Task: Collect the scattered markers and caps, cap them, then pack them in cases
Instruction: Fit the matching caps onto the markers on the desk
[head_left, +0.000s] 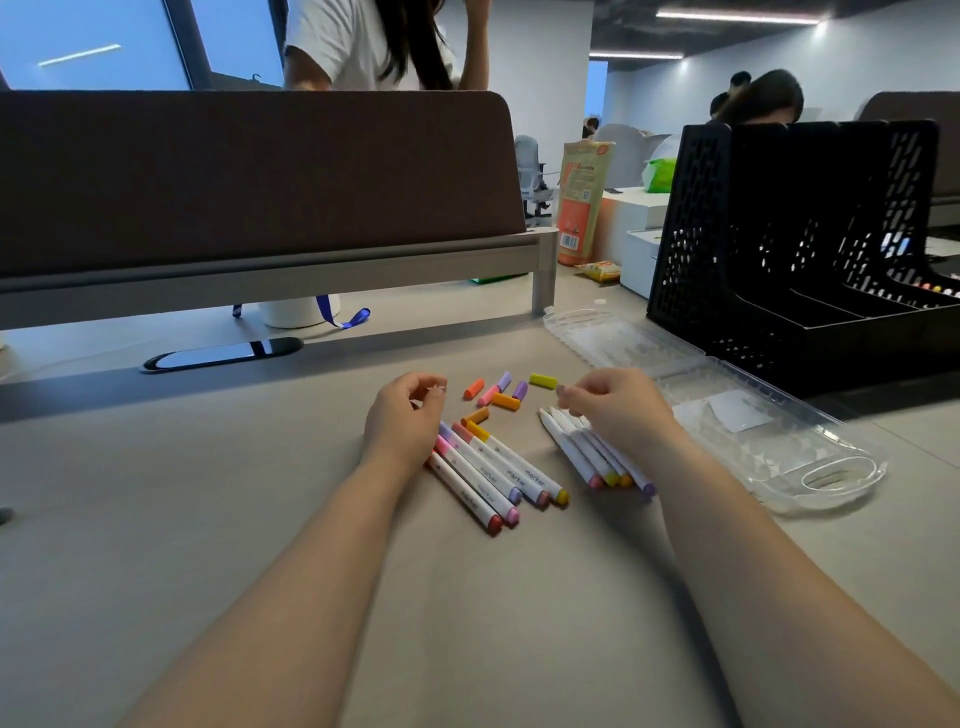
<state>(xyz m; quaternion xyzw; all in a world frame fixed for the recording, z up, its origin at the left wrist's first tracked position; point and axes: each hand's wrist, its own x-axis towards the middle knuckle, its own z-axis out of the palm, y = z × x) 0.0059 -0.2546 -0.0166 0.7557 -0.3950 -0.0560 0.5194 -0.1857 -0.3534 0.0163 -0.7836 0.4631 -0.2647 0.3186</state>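
Since my right hand (618, 410) is hanging over the bare tips of the uncapped markers (587, 452), with thumb and fingertips (569, 397) bunched up right next to the yellow cap (543, 380), I honestly can't tell if I'm pinching anything or just about to. My left hand (402, 415), further from the clear case (779, 447), is sitting curled on the far ends of the capped markers (488, 473). I can't tell if anything's inside it either.

Progress-wise, I'm guessing I'm maybe a third in. Everything's looking gathered into one patch beside the case. The bunch furthest from the case seems to be wearing caps already, while the bunch nearest it is showing white nibs. The loose caps (498, 395) are lying in a little heap just beyond both bunches. Nothing's sitting in the case yet except a paper slip (737, 413), and it's lying opened out flat.

As for room, the case is running right alongside my right forearm, so any swing that way is risking a bump on its rim. A black file rack (753, 218) is standing just behind the case, boxing that side in. Away from the case, the desk (208, 519) is giving me loads of open surface, and the divider panel (260, 182) is sitting well beyond the caps.
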